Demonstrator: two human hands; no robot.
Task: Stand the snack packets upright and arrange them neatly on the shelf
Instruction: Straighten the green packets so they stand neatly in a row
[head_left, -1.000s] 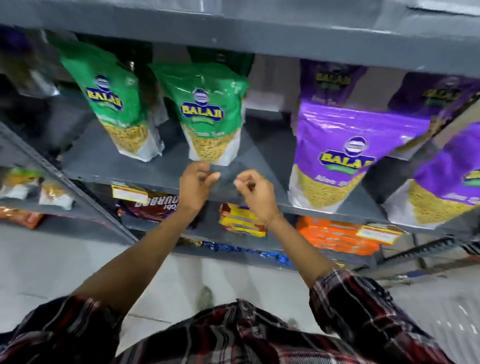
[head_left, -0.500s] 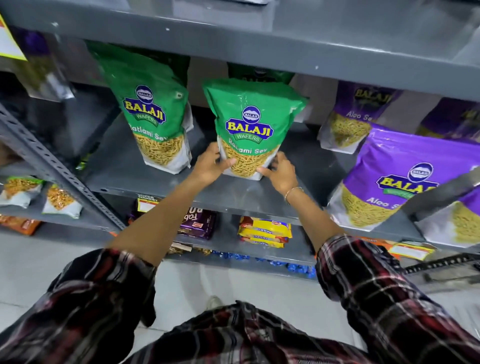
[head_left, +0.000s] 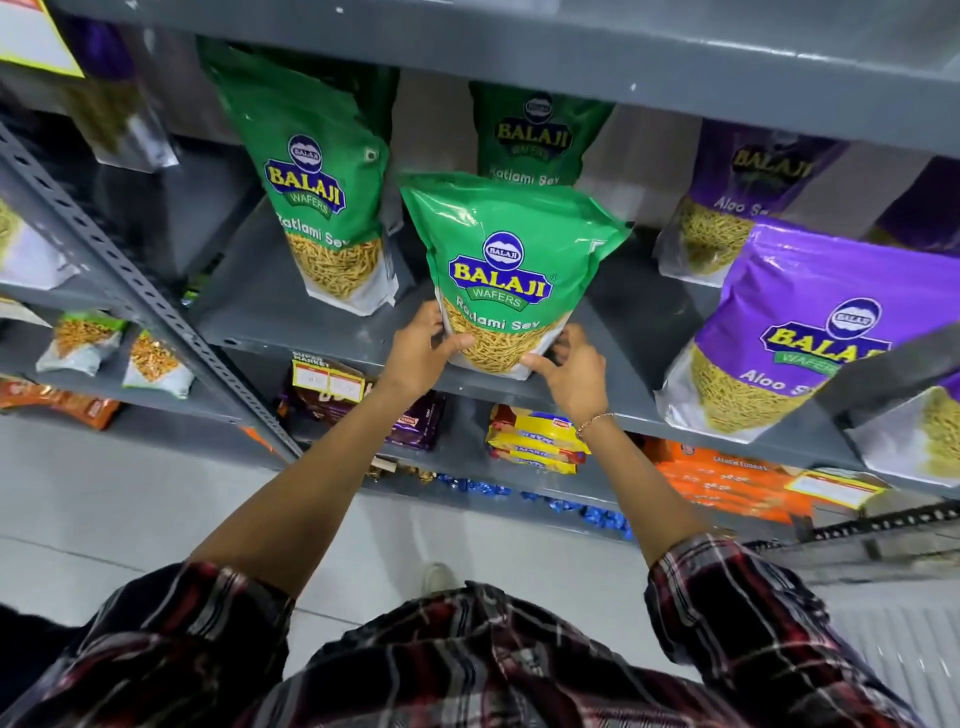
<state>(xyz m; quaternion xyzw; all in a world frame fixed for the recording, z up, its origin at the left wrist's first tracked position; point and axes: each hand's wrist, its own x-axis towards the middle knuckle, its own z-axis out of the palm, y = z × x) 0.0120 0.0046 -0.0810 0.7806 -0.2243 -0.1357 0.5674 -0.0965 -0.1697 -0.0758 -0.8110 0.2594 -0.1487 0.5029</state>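
Fingers (head_left: 457, 344) of both hands grip the green packet (head_left: 511, 270), upright, label forward.

Dim shelves — glossy glare, warped edges

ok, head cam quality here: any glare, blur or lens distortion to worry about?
Head view: strong wide-angle bowing, the grey metal shelf edges curve and tilt; glare streaks on the glossy green Ratlami Sev packet between both hands and on the purple Aloo Sev packet; the rear green packet sits in shadow; edges are soft, centre labels legible.
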